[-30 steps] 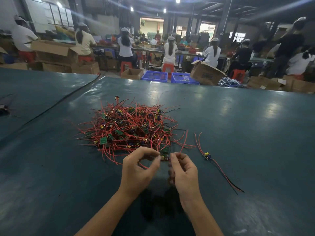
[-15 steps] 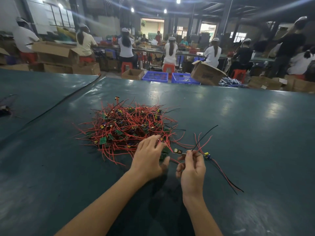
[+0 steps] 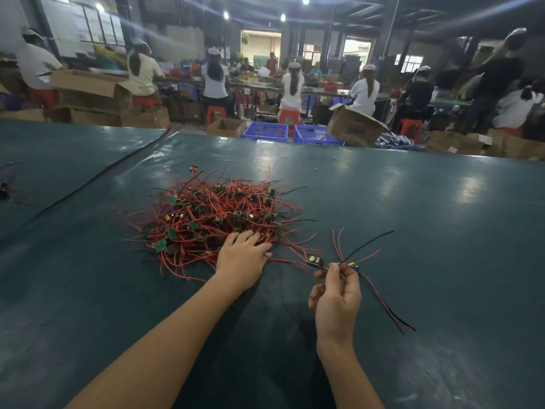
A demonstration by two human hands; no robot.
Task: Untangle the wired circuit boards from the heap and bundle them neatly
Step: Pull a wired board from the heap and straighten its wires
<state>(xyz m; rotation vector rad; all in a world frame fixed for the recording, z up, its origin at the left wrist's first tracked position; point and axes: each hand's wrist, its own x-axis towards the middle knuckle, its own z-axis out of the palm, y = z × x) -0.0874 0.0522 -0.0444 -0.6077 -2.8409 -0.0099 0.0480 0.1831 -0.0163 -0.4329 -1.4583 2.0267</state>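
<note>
**A:** Obs. The dark teal glossy table (image 3: 413,202) carries one tangled heap of red-wired green circuit boards (image 3: 212,216), left of the grip and beyond it. Hands?

**B:** Left hand (image 3: 241,261) lies flat on the heap's near edge, fingers straight, pressing down and holding nothing. Right hand (image 3: 336,299) makes the grip: thumb and fingertips are pinched on the leads of a small wired circuit board (image 3: 315,261). That board sits just left of the grip, and its red lead runs back toward the left hand.

**A:** And just right of the grip?

**B:** A second small board with a yellow component (image 3: 354,266), its red and black leads trailing toward the person. Cannot tell whether the grip touches it too.

**A:** Method for the pull?

**B:** Judgement: weight the heap with the left palm and draw the pinched board away low and slowly, along the line of its lead. If the lead tightens, stop and lift the crossing wires off rather than tug. Then lay it beside the second board, leads aligned for bundling.
</note>
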